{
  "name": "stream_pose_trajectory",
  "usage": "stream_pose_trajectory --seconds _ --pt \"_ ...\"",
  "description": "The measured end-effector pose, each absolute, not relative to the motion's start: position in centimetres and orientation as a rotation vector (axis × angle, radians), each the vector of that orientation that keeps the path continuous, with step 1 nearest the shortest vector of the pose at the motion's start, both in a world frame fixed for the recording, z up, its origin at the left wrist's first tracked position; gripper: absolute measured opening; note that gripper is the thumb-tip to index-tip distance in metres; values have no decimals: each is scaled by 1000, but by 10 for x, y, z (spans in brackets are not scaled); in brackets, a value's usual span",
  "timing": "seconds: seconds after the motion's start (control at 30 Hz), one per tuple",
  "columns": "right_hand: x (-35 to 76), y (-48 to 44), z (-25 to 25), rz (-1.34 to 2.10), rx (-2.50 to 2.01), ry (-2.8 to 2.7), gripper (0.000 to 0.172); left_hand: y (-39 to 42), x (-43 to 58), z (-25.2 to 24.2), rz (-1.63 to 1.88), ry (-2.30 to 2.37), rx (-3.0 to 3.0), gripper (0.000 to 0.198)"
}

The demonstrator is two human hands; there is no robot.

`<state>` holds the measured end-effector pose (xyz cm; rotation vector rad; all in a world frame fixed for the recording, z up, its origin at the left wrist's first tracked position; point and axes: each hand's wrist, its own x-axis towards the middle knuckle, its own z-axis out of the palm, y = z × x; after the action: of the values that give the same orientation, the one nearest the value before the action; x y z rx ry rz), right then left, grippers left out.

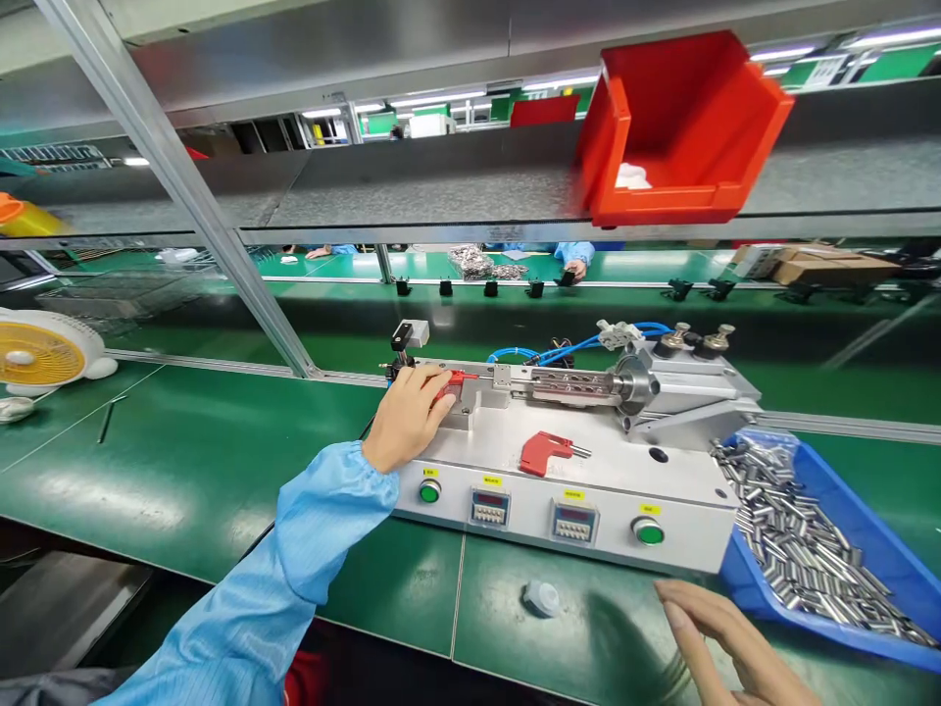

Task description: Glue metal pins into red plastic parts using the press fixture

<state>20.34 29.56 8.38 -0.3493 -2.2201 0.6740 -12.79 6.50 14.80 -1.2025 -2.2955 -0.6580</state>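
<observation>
My left hand point(408, 417), in a blue sleeve, grips a small red-handled part point(454, 384) at the near end of a steel pneumatic press fixture point(573, 424). A second red L-shaped part point(542, 453) lies on the fixture's top plate. My right hand point(735, 642) hovers open at the bottom right with nothing in it, close to the near rim of a blue tray point(830, 510). That tray holds several loose steel tubes point(801, 539). The fixture's front panel has green buttons and digital counters.
A grey cap point(542, 598) stands on the green bench near my right hand. Blue air hoses point(580, 345) run behind the fixture. A yellow fan point(29, 353) sits at the left, a red bin point(680, 127) hangs above, and a co-worker's hand point(577, 268) shows across the line.
</observation>
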Motion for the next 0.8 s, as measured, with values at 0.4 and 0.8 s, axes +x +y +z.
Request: stream_pose_trajectory --seconds 0.4,0.8 --pt "152 307 91 532 -349 -2119 24 8 -23 61 -952 -2170 -1078 18" --pt "159 310 100 729 -495 -2204 30 24 -26 46 -1008 -2074 -928 10"
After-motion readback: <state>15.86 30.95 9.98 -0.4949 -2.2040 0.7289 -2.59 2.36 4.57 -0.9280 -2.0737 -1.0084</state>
